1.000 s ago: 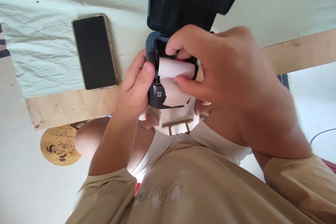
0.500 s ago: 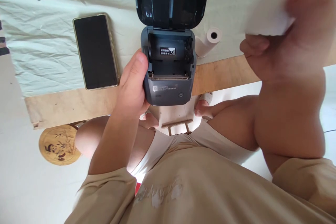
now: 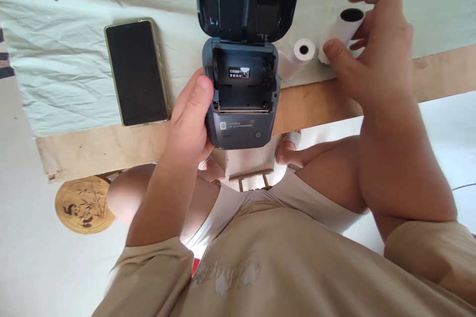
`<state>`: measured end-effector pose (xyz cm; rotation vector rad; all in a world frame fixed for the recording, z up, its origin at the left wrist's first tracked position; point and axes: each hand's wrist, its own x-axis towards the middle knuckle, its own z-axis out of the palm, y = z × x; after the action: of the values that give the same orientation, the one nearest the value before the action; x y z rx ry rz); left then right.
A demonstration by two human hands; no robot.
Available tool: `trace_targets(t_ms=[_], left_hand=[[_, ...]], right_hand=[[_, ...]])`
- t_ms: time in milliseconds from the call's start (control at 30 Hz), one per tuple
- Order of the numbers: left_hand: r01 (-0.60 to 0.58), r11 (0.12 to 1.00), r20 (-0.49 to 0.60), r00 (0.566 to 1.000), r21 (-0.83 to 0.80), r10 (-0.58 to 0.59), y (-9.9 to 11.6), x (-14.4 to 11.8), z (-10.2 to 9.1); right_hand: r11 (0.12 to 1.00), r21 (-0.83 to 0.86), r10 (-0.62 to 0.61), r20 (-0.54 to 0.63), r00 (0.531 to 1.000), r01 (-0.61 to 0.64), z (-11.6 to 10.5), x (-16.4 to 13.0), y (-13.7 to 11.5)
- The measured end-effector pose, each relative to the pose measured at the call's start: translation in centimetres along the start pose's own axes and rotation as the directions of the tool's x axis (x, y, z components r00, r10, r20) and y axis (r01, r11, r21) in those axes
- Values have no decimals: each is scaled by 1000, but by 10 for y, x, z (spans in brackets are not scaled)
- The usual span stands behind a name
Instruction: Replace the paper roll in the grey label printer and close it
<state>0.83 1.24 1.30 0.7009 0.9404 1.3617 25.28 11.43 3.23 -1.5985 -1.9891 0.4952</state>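
Observation:
My left hand [image 3: 191,114] grips a dark grey label printer [image 3: 241,129] by its left side, thumb on the edge. The printer's black lid [image 3: 247,5] is swung up, and its inner bay shows a small black-and-white sticker [image 3: 239,73] with no roll in it. On the right, a white paper roll [image 3: 341,32] with a wide dark core stands on the cloth. My right hand [image 3: 375,49] is spread around that roll, thumb near its lower side and index finger lifted clear of the top. Between it and the printer stands another white paper roll [image 3: 297,62] with a narrow core.
A phone with a dark screen [image 3: 137,72] lies left of the printer. Pale green cloth [image 3: 74,79] covers the table, whose bare wooden edge [image 3: 316,106] runs along the front. Below left is a round wooden stool [image 3: 85,203] with a panda picture.
My right hand came down and inward from the upper right with the white paper, now seen as a roll standing beside the other one. Its fingers have spread. The printer shifted slightly right.

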Motion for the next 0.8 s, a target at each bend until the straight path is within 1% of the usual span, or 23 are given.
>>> trace_targets(t_ms=[67,133,233,267,333,433,533,600,667,700,800], left_hand=[[1,1000,4,1000,5,-1,1,0,1],[-4,1000,-1,1000,5,4,2,-1,1],[-1,1000,-2,1000,3,1,2,-1,0],[7,1000,-6,1000,4,-7,1,-1,-1],[8,1000,-15,1000,5,-8,0,-1,-2],[-10,1000,-19,1000,4,10,-1,-1,-3],[-6,1000,-15,1000,1,6,-2,0,-3],[-11,1000,-16,1000,-2,11,-3,1,-3],[-27,1000,-21,999,-9,26,-3,1,-2],[-31,999,-23,999,-9,31,-3,1,-2],[-29,1000,-35,999,6,30,-2,0,-3]], right_hand=[[999,6,-35,19,999,35,1,-2,-1],[995,47,-87,2,996,87,0,-4,-3],[985,76,-149,-113,982,158,0,-4,-4],[985,62,-152,-130,980,161,1,-3,-3],[992,14,-127,-98,987,129,3,-1,-1],[996,-48,-80,18,997,81,7,1,3],[993,-59,-97,70,993,101,11,2,4],[991,-50,-119,83,989,124,12,2,2],[987,-32,-156,59,986,158,12,2,-2],[983,-27,-180,28,983,181,11,1,-5],[967,-30,-255,-150,955,253,7,-7,-16]])
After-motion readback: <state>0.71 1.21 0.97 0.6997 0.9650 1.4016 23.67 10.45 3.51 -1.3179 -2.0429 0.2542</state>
